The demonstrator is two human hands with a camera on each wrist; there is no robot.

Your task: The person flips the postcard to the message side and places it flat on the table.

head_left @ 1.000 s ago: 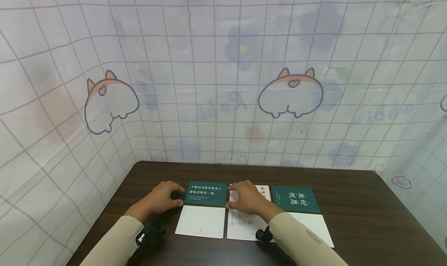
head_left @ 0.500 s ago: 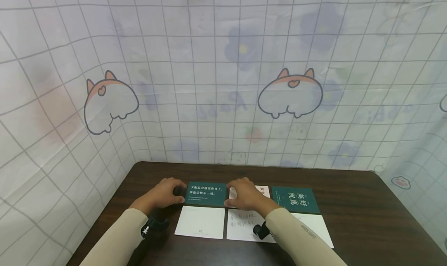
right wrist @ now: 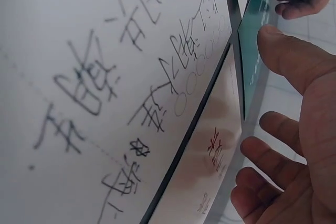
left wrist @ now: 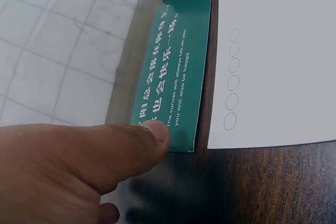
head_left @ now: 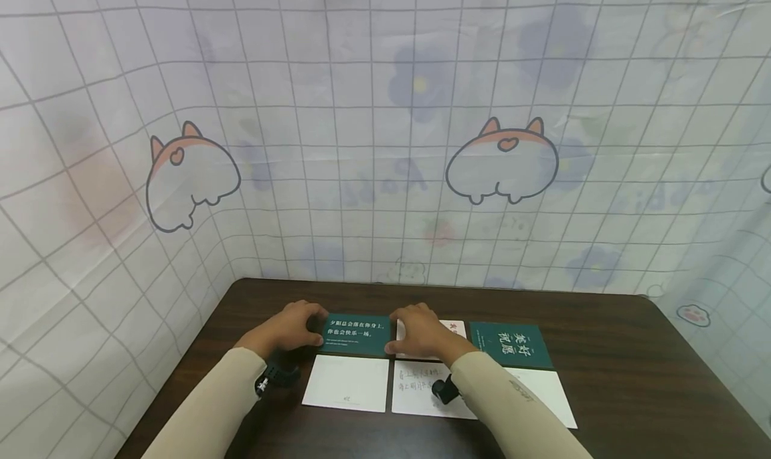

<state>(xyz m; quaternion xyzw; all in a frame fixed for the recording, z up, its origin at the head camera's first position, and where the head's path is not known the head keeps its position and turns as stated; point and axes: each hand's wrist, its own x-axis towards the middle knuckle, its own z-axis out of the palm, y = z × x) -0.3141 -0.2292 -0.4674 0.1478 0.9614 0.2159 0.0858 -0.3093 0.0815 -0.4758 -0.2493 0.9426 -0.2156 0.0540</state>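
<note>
In the head view a green postcard (head_left: 357, 335) with white lettering lies flat at the back left of a card group. My left hand (head_left: 288, 326) is at its left edge, thumb and fingers spread apart. In the left wrist view my left thumb (left wrist: 149, 140) overlaps the card's near corner; whether it presses is unclear. My right hand (head_left: 421, 333) stands at the same card's right edge, over a white card with red characters (head_left: 454, 329) that it partly hides. Its fingers (right wrist: 273, 156) are loosely bent around nothing in the right wrist view.
A blank white card (head_left: 346, 384) and a handwritten white card (head_left: 415, 387) lie in front. At right are another green card (head_left: 510, 345) and a white card (head_left: 549, 393), partly covered by the right sleeve. The dark wooden table (head_left: 638, 358) meets a gridded curtain (head_left: 373, 144) behind.
My left hand has moved right and slightly away, up to the green postcard's left edge. My right hand has shifted slightly left and away, toward its right edge. The cards look nearly unmoved.
</note>
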